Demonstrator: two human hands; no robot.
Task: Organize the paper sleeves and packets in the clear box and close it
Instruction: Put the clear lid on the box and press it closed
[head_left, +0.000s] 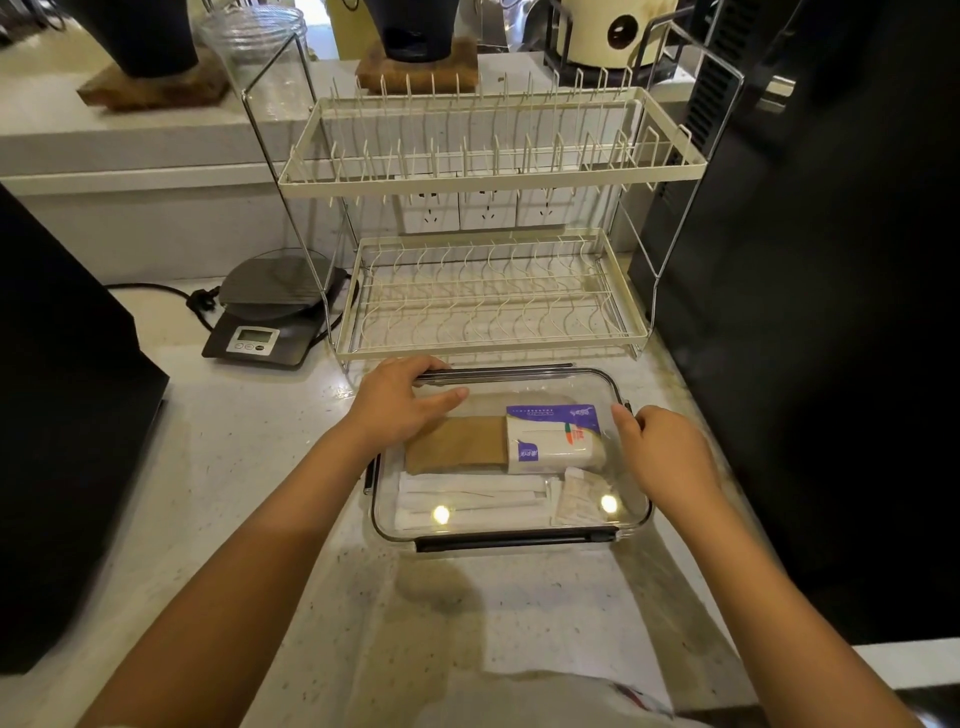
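Head view: clear box (631, 512) sits on the pale speckled counter (249, 467), just in front of a cream two-tier dish rack (488, 291). Transparent lid (519, 382) lies over the box; dark latch (517, 540) along the near edge. Inside: brown paper sleeves (457, 444) at left, a white-and-purple packet (553, 439) beside them, white paper sleeves (472, 501) nearer the front, small packets (576, 499) at front right. Left hand (397, 402) rests on the lid's far-left corner, fingers spread flat, thumb across the top. Right hand (662, 454) presses the right edge, fingers curled loosely. Kitchen scale (270, 317) stands left of the rack.
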